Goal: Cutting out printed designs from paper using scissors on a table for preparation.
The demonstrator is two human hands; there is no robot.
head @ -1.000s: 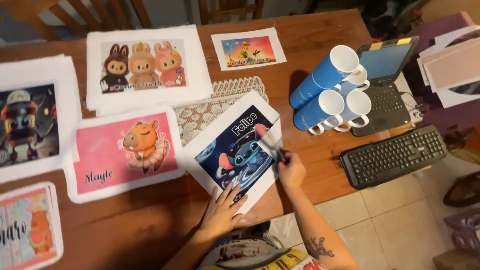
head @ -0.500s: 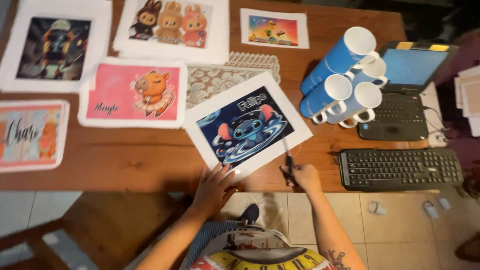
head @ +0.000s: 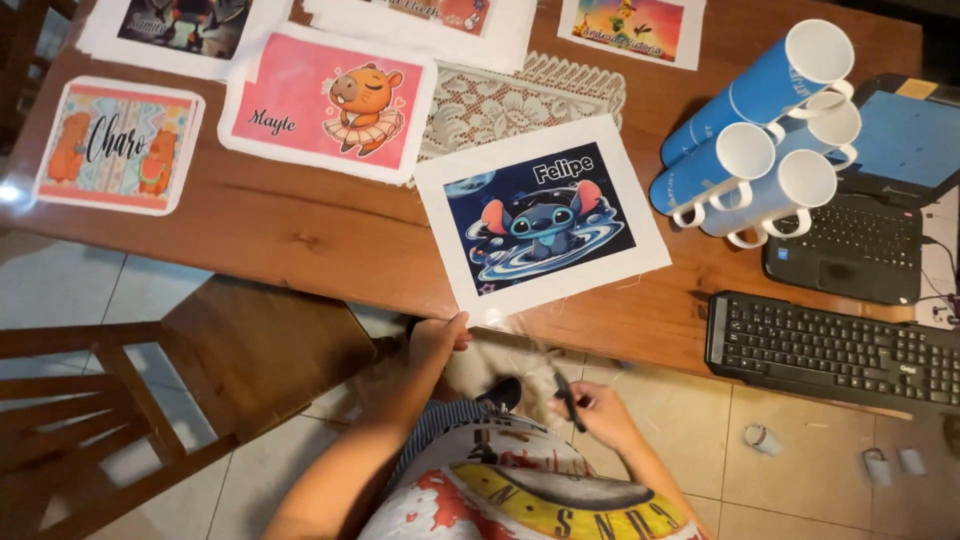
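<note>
**A:** In the head view, where does the sheet lie from the hands?

**B:** The blue cartoon print [head: 541,230] lies flat on the wooden table [head: 300,240], its near corner hanging just over the table edge. The left hand [head: 437,340] pinches that near corner from below, fingers closed on the white border. The sheet spreads up and to the right from that grip, its long axis slanting slightly across the table edge.

**A:** And the other hand?

**B:** The right hand [head: 598,410] sits lower, off the table, closed around a thin dark tool [head: 566,398], likely a craft knife or pen. It is apart from the print, so the left hand is clearly the nearer one.

**A:** What is around the print?

**B:** A lace mat [head: 500,100] lies just behind it, a pink capybara print [head: 325,100] to the left, stacked blue mugs [head: 750,150] to the right, with a laptop [head: 880,200] and a black keyboard [head: 835,350] beyond. A wooden chair [head: 150,400] stands at lower left.

**A:** Anything hard to make out?

**B:** The tool's tip is blurred, so its kind stays uncertain. A faint glossy film seems to hang from the print's lower edge, but it is nearly invisible. The prints at the top are cut off by the frame.
</note>
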